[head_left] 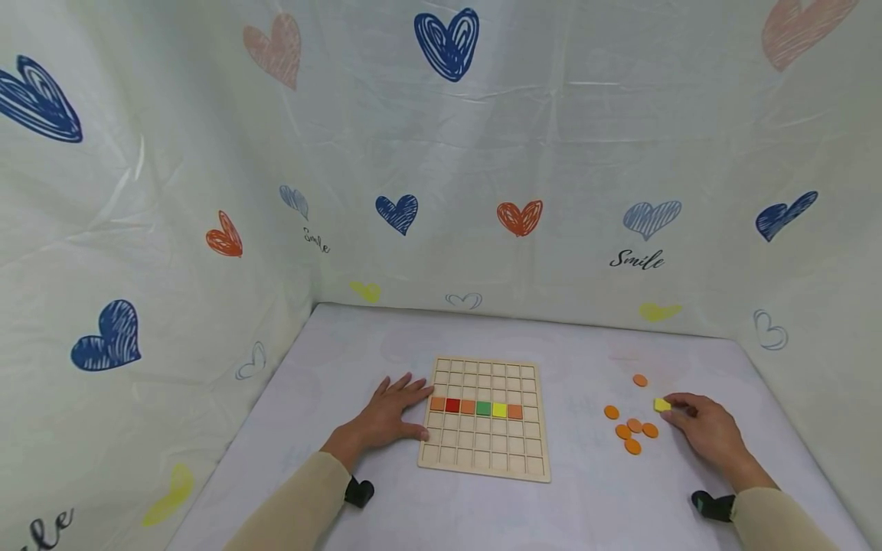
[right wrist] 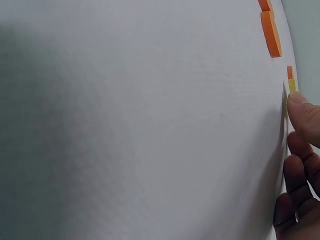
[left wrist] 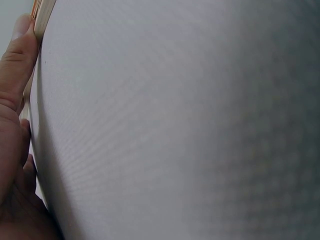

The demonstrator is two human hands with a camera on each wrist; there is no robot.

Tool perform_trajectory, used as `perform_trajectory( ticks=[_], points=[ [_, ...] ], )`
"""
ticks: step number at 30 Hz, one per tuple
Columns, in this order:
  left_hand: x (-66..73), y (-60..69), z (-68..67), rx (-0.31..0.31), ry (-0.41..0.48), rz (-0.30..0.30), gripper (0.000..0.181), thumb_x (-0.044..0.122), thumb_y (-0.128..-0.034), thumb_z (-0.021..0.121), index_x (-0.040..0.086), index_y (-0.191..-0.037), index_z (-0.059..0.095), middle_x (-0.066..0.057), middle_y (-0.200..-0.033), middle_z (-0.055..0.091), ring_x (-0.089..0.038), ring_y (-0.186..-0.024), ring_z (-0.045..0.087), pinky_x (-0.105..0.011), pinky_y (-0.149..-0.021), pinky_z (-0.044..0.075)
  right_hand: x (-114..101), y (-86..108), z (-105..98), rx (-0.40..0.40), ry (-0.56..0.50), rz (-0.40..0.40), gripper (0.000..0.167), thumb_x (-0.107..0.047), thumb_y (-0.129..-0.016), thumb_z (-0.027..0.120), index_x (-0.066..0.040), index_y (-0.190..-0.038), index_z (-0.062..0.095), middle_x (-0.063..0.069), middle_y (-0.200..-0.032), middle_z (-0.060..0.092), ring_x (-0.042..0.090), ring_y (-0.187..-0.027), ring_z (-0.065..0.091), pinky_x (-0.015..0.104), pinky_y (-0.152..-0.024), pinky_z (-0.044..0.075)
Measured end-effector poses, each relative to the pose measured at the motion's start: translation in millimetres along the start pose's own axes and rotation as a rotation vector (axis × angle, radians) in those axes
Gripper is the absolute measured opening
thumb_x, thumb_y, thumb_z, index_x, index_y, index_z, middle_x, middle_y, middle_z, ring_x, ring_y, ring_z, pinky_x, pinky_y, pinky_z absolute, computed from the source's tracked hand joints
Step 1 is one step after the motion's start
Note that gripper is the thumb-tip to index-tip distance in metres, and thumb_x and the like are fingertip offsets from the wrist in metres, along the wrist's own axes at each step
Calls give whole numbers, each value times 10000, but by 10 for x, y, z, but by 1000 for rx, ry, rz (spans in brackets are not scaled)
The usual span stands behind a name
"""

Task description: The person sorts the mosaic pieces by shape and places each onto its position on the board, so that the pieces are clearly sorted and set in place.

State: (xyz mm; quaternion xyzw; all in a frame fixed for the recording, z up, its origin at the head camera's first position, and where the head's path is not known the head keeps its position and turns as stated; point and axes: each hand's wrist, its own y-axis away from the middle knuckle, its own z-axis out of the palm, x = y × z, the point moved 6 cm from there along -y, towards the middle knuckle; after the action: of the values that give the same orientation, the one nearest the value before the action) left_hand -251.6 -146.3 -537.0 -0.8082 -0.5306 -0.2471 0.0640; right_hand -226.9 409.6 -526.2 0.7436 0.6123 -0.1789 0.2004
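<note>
Head view shows your beige sleeves cut off by the bottom border, with a small dark fitting at each wrist that is hard to make out. Your left hand reaches forward, palm down, fingers spread and extended, touching the left edge of a pale wooden square-grid board. Your right hand angles inward from the right, its thumb and fingertips pinching a small yellow square tile, partly covered by your fingers; you cannot tell whether it touches the white tabletop. Just beside that hand lie six flat round orange discs, well to the right of the board. Across the board's grid runs a row of six square coloured tiles: orange, red, orange, green, yellow, orange from your left.

Left wrist view gives you mostly blurred surface, with your thumb against the board's edge. Right wrist view shows you only a yellow sliver by the thumb, and orange pieces, some cut off at the top.

Beyond, a white heart-printed sheet carries a legible black "Smile"; a second at left is skewed, and lower-left lettering is cropped to "le".
</note>
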Motion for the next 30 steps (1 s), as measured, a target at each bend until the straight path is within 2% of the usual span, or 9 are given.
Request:
perform_trajectory(
  ticks=[7, 16, 30],
  points=[
    [-8, -2, 2, 6, 0, 5, 905, 569, -841, 827, 273, -1613, 461, -4, -1704, 386, -297, -1642, 181, -584, -1335, 59, 33, 6, -19, 62, -21, 37, 394, -153, -1018, 675, 54, -1345, 603, 315, -1145, 654, 424, -982, 579, 614, -863, 510],
    [5, 0, -3, 4, 7, 1, 917, 567, -836, 833, 280, -1618, 450, 2, -1705, 384, -286, -1645, 174, -575, -1338, 42, 37, 27, -2, 87, -37, 62, 362, -63, -1009, 661, 50, -1348, 601, 299, -1140, 641, 382, -959, 569, 493, -801, 535],
    [22, 13, -18, 2, 5, 6, 917, 561, -838, 833, 272, -1619, 449, -1, -1707, 380, -291, -1644, 177, -575, -1338, 48, 26, 34, 15, 89, -52, 77, 372, -73, -1017, 668, 47, -1361, 589, 284, -1135, 626, 379, -968, 545, 499, -824, 540]
  ],
)
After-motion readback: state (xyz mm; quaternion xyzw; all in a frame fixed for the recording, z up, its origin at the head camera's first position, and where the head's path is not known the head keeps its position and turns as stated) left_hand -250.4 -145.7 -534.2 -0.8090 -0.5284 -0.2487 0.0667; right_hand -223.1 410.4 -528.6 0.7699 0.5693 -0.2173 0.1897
